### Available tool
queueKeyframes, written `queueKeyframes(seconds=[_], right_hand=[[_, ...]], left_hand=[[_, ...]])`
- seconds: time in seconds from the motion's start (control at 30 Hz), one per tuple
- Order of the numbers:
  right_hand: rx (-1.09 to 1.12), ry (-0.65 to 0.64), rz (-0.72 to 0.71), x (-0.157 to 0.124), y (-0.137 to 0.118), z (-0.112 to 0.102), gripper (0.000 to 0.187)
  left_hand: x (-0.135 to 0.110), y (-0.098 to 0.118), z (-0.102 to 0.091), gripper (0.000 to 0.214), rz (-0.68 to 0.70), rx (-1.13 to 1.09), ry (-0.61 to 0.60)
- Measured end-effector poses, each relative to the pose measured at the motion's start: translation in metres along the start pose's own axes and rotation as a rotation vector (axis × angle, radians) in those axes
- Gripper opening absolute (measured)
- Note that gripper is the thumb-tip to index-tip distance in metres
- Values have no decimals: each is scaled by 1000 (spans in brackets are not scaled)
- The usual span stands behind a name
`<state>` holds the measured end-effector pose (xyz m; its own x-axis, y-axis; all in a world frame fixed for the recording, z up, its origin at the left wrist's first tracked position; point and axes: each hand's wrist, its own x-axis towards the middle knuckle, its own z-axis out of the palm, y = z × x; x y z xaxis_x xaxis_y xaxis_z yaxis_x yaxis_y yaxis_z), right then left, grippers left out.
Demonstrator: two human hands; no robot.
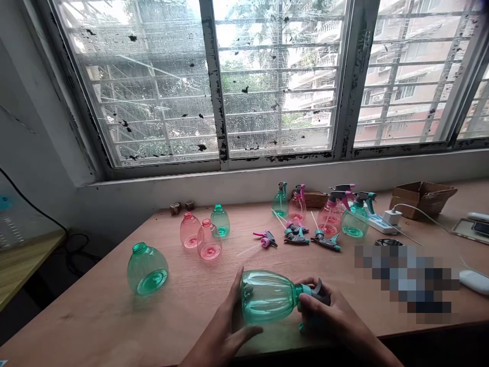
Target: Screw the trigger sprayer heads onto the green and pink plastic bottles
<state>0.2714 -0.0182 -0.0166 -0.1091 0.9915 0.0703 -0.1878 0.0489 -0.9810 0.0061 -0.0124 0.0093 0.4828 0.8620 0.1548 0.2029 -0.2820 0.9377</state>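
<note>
1. Bottle (267, 298): one, green, see-through. Lies on its side between the hands, base at the left, neck at the right.
2. Long axis: runs across the body, from left palm to right fingers, close to level, neck pointing right.
3. Right hand (324, 311): nearer the neck; thumb and fingers pinch the pale teal collar where neck meets sprayer.
4. Sprayer (321, 292): one, grey and teal, at the neck, roughly in line with the bottle, partly hidden by the right fingers. Tightness of thread: cannot tell.
5. Left hand (223, 331): nearer the base; cupped about it, thumb stretched out below. Firmness of pressure: cannot tell.
6. Loose sprayers (326, 241): at least three, on the table (171, 321) beyond the grip.
7. Open bottles (147, 270): four, two green, two pink, left of the grip and farther off.
8. Sprayer-topped bottles (329, 218): several, green and pink, beyond the right hand.
</note>
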Motion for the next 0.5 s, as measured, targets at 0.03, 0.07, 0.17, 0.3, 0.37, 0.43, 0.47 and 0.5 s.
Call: queueKeyframes(seconds=[0.03,0.07,0.17,0.3,0.37,0.43,0.47,0.5], right_hand=[[4,-6,0,0,0,0,51],[6,-12,1,0,1,-1,51],[6,-35,-6,0,1,-3,49],[-11,-55,-19,-1,1,-4,46],[-25,-53,-23,-1,0,-4,46],[-26,-50,-25,-1,0,-4,47],[-23,-48,-24,-1,0,-4,47],[-17,-46,-23,-1,0,-4,47]], left_hand=[[0,-1,0,102,2,12,-7],[0,-1,0,102,2,21,-10],[1,-3,-1,100,2,4,0],[4,-4,-2,95,30,-26,9],[3,-4,-2,92,23,-7,21],[2,0,-2,89,8,2,36],[1,2,-2,89,3,-8,33],[0,5,-2,89,-3,-26,23]])
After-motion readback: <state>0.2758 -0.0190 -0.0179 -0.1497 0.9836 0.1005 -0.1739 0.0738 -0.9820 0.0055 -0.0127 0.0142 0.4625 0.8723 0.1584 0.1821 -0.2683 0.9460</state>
